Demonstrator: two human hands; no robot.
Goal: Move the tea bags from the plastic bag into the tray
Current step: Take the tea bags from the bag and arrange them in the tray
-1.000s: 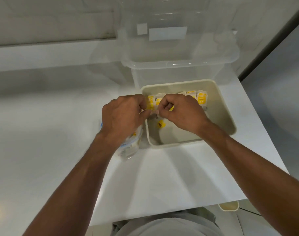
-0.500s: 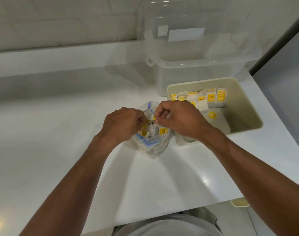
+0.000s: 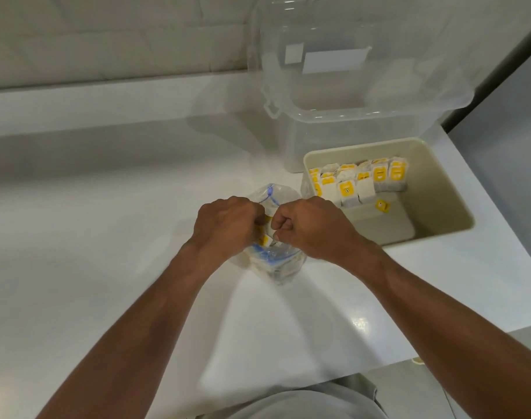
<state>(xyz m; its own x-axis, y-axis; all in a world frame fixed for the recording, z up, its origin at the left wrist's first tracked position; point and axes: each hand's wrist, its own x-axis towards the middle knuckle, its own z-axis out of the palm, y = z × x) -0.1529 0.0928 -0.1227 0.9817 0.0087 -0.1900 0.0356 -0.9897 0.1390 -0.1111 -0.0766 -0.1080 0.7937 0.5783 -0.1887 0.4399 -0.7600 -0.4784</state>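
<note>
The left hand (image 3: pixel 228 225) is curling its fingers on the mouth of the plastic bag (image 3: pixel 276 264), which is standing on the counter (image 3: pixel 107 237) just beside the tray (image 3: pixel 439 192). The tea bags (image 3: pixel 262 239) inside are probably light, soft and easy to tear, so pinching the paper body is safer than pulling a tag. The right hand (image 3: pixel 312 228) is clenching over the opening and seems to be pinching one.

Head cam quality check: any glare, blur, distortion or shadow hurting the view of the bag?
Head view: dim, flat light; small glare spot on the white countertop; wide-angle stretch enlarges the forearms; the clear blue-zip plastic bag is soft, half hidden by the left hand and right hand; yellow-tagged tea bags in the beige plastic tray read clearly.
</note>
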